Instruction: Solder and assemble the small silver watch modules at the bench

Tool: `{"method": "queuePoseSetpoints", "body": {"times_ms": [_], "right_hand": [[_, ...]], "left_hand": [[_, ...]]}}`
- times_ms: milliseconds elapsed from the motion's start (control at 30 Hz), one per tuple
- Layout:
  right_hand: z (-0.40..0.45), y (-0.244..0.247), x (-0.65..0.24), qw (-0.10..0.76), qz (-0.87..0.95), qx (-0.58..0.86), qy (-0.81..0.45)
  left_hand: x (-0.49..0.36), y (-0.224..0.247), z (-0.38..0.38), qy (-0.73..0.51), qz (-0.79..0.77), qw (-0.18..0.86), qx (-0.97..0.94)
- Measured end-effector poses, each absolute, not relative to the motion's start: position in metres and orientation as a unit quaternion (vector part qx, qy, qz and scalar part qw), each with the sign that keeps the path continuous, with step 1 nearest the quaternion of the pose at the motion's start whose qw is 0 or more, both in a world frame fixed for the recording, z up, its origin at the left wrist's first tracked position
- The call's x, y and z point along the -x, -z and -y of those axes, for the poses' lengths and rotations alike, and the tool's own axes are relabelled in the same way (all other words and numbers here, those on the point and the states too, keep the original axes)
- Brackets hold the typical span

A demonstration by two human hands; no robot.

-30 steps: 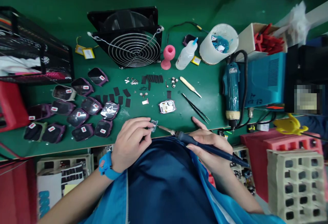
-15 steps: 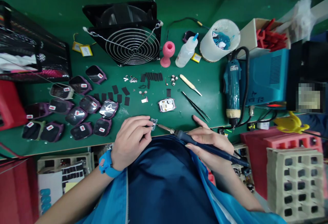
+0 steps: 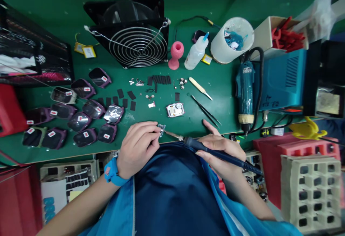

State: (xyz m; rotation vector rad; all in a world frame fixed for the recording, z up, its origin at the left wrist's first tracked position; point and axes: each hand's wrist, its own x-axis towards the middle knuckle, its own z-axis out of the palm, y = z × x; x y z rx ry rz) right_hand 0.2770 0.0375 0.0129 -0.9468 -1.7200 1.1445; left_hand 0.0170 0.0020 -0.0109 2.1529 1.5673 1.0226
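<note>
A small circuit board (image 3: 162,130) is pinched in the fingertips of my left hand (image 3: 140,146), just above the table's front edge. My right hand (image 3: 222,149) is wrapped round a soldering iron (image 3: 195,144), with the index finger stretched out off the handle. The iron's tip points left and meets or nearly meets the board; contact is too small to tell. Beyond my hands lies an opened watch case (image 3: 175,110) with its inside showing. Black tweezers (image 3: 206,111) and a cream-handled tool (image 3: 200,89) lie to its right.
Several watch bodies (image 3: 86,137) cover the left of the green table. A fan (image 3: 137,45) stands at the back, beside a pink stand (image 3: 175,55), a squeeze bottle (image 3: 196,53) and a white tub (image 3: 232,40). An electric screwdriver (image 3: 245,95) hangs at the right, near a blue box (image 3: 281,81).
The view has shifted very slightly. Both hands, the circuit board and the soldering iron keep practically the same positions.
</note>
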Motion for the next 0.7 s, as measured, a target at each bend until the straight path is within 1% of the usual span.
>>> {"method": "queuePoseSetpoints", "body": {"times_ms": [233, 433, 700], "right_hand": [[-0.0386, -0.0128, -0.2773, 0.424, 0.686, 0.381, -0.452], [-0.0372, -0.0127, -0.2793, 0.403, 0.686, 0.389, -0.464], [-0.0381, -0.0151, -0.2764, 0.421, 0.678, 0.394, -0.455]], "left_hand": [[-0.0135, 0.0091, -0.0009, -0.353, -0.538, 0.157, -0.749], [-0.0146, 0.0100, -0.0009, -0.358, -0.537, 0.153, -0.749], [-0.0162, 0.0104, -0.0004, -0.359, -0.541, 0.152, -0.745]]}}
